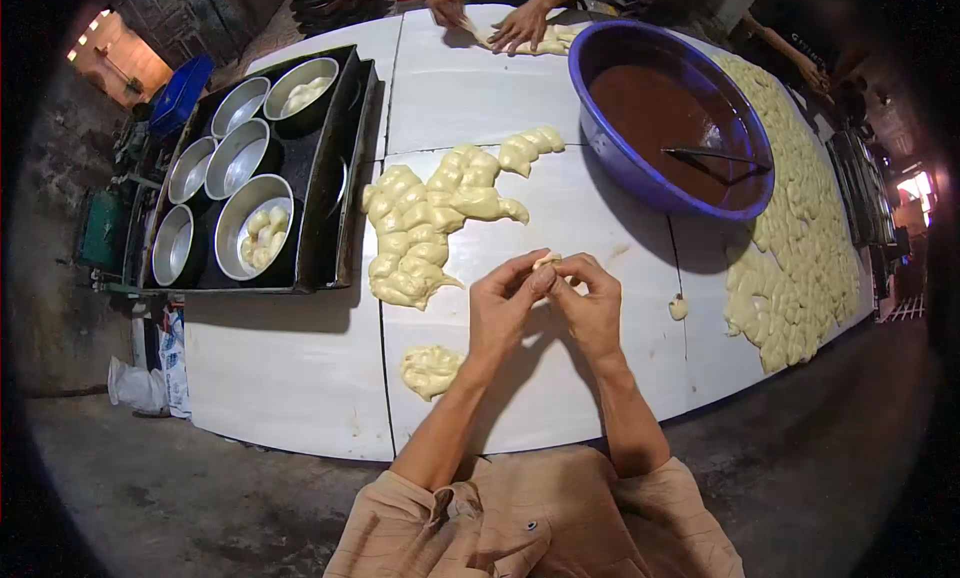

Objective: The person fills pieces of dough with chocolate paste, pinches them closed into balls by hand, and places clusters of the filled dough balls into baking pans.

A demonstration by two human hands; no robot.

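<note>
Above the white table, my left hand (505,303) and my right hand (588,300) meet, with thumbs and fingertips pinched together on a small piece of pale dough (547,261). Most of that piece is hidden by my fingers. Left of my hands lies a sheet of joined dough lumps (420,223), and a smaller dough portion (430,371) rests by my left forearm. To the right, a tiny dough scrap (678,307) sits alone on the tabletop.
A purple basin (640,183) of brown filling, with a dark-handled utensil (715,159), stands at the right. Beyond it spreads more lumpy dough (790,248). On the left, a black tray (325,263) carries several round tins (240,158), some with dough balls. Another person's hands (522,23) work dough at the far edge.
</note>
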